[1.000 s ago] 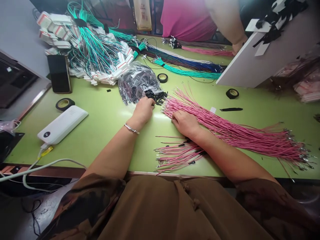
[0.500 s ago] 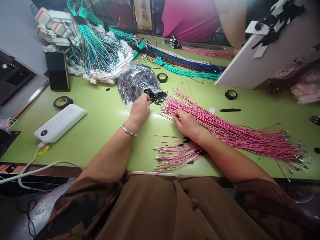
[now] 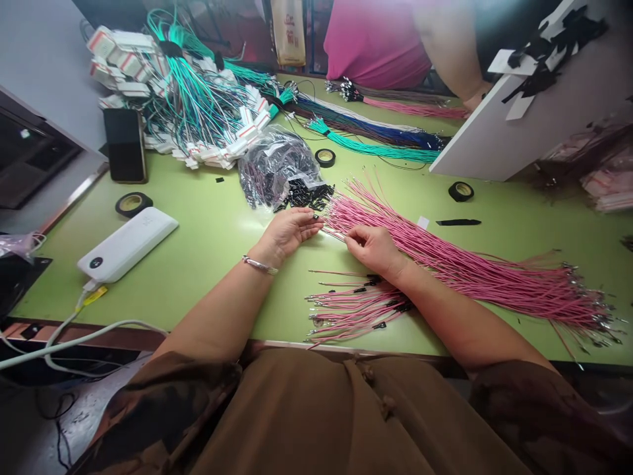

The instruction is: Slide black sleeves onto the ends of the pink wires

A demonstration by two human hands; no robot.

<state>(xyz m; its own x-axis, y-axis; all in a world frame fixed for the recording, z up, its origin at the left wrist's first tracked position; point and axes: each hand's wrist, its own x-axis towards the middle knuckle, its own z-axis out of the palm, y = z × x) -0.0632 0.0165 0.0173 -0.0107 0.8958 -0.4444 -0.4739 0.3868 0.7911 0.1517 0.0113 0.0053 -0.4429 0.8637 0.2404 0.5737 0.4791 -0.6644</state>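
My left hand is closed at the fingertips on a small black connector piece. My right hand pinches a pink wire, whose end points at my left fingertips. Whether wire and black piece touch, I cannot tell. Beyond my right hand lies a thick bundle of pink wires with bare metal terminals. Several pink wires with black pieces on them lie below my right wrist. Past my left hand is a pile of small black connector pieces, against a clear plastic bag of dark parts.
Around me on the green table are a white power bank, a phone, rolls of black tape and a dark blade. Green wires with white tags crowd the back left. A person in pink is opposite.
My left hand has come from the black pile toward me and to the right, now with a black piece at its fingertips. My right hand stays nearly in place with the wire.
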